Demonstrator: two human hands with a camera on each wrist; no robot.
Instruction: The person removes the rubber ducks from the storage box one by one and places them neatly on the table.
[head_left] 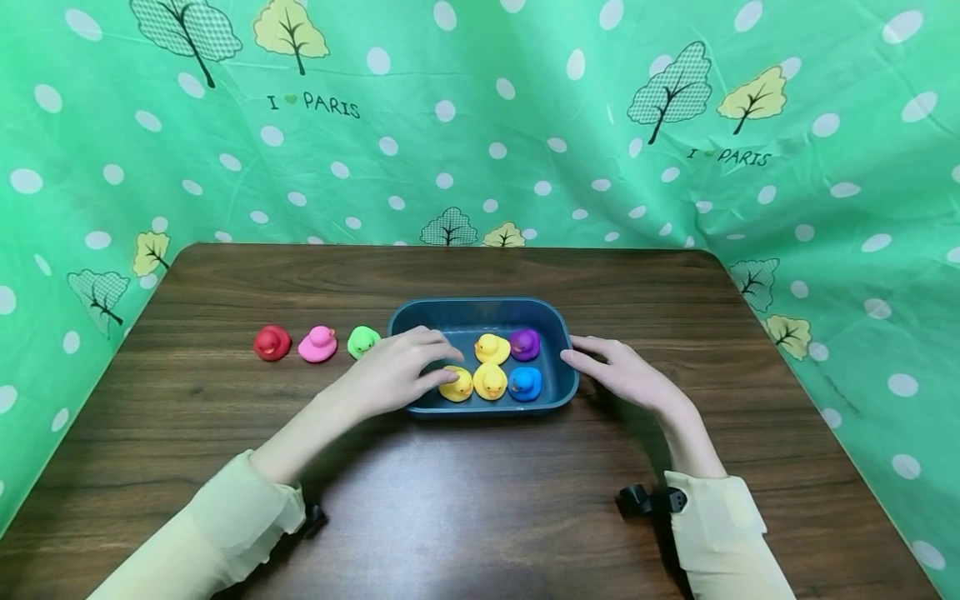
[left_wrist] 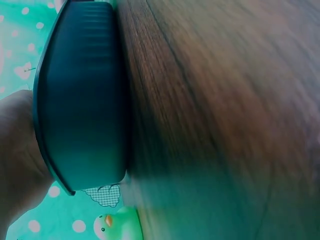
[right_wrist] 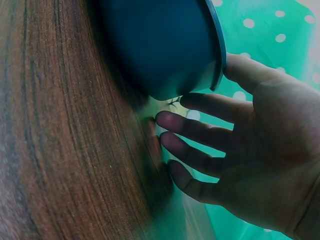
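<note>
A dark blue plastic tray [head_left: 480, 310] holds several rubber ducks. Among them are a yellow duck [head_left: 457, 384] at the left, yellow ducks [head_left: 491, 381] in the middle, a purple duck [head_left: 525, 343] and a blue duck [head_left: 525, 384]. Over the tray's left end reaches my left hand [head_left: 397, 367], its thumb beside the left yellow duck; thumb and index finger stand apart. What lies under its other fingers is hidden. At the right end, my right hand [head_left: 618, 372] rests its thumb against the rim, fingers loosely extended along the outside, as the right wrist view shows.
Left of the tray a red duck [head_left: 272, 342], a pink duck [head_left: 318, 343] and a green duck [head_left: 363, 340] stand in a row on the wooden table [head_left: 480, 500]. A green dotted curtain [head_left: 480, 125] hangs behind the table's back edge.
</note>
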